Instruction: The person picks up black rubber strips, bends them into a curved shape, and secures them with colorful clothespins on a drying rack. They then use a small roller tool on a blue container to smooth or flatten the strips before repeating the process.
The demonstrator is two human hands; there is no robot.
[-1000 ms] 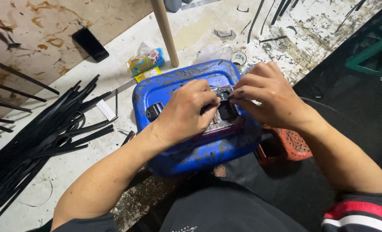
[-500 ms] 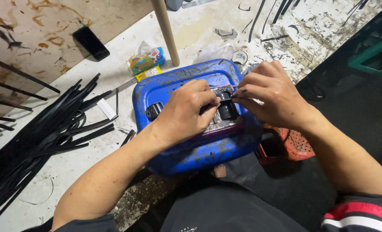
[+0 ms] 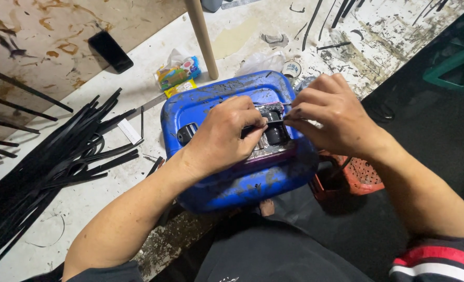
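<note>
A plastic canister [image 3: 232, 183] lies at the centre of the frame on the person's lap. On its top sits a small part [image 3: 274, 130], between the left hand [image 3: 222, 138] and the right hand [image 3: 332, 117], both touching it. A heap of strips [image 3: 44, 167] fills the left of the frame. A phone [image 3: 110, 50] lies upper left. A snack packet [image 3: 177, 73] lies just behind the canister, beside a pole [image 3: 201, 36]. A perforated basket [image 3: 354, 177] sits right of the canister.
</note>
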